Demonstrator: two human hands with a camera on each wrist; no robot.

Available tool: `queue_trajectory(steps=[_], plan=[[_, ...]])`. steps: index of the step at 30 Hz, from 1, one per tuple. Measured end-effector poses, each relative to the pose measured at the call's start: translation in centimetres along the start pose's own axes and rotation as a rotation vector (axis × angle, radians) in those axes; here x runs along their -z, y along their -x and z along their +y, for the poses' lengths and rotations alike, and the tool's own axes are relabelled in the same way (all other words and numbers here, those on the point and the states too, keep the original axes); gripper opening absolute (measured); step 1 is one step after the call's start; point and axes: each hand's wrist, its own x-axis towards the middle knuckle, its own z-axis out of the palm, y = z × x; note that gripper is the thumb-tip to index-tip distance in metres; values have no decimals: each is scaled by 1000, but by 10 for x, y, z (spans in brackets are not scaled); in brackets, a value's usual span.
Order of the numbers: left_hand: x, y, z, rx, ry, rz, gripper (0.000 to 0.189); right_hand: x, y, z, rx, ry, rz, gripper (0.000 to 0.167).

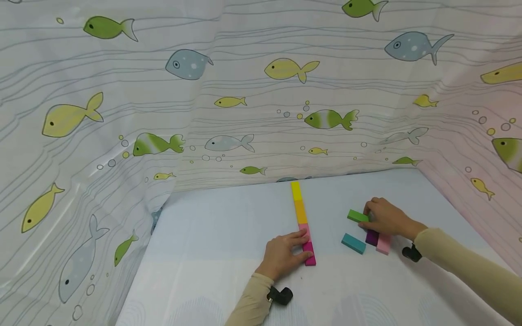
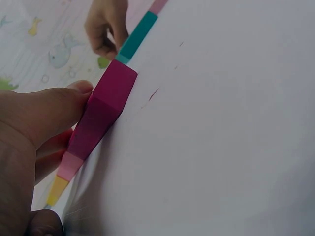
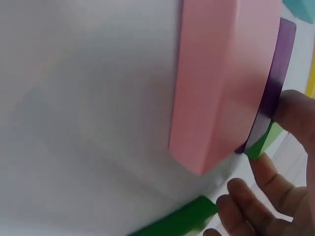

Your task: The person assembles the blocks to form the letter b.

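On the white tabletop, a straight row runs away from me: a magenta block [image 1: 309,254], a pink block [image 1: 303,226], an orange-yellow block [image 1: 300,212] and a yellow block [image 1: 296,190]. My left hand [image 1: 283,253] rests against the row's left side, thumb at the magenta block and fingertips on the pink one. My right hand [image 1: 385,217] pinches the end of a light green block [image 1: 357,216] between thumb and index finger. A purple block [image 1: 372,237] and another pink block [image 1: 383,244] lie beneath that hand. A dark green block [image 3: 179,219] is by its other fingers.
A teal block [image 1: 353,243] lies between the row and the right-hand cluster. Behind the table hangs a fish-patterned curtain [image 1: 261,127], meeting the far edge. A small black camera [image 1: 281,295] is strapped to the left wrist, another black camera [image 1: 412,253] to the right.
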Motion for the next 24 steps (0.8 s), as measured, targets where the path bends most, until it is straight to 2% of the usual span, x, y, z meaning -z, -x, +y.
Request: queue_trajectory(steps=[3,8,17,24], plan=[[0,0,1,2,4,2,48,2,1,0,-36,44,21,50],[4,0,3,6,12,-12,48,5,3,2,-35,77,40,52],[4,1,3,3,20,-12,47,8,9,6,-31,79,43,33],[3,0,2,-3,24,0,46,6,6,8,-48,73,88,43]])
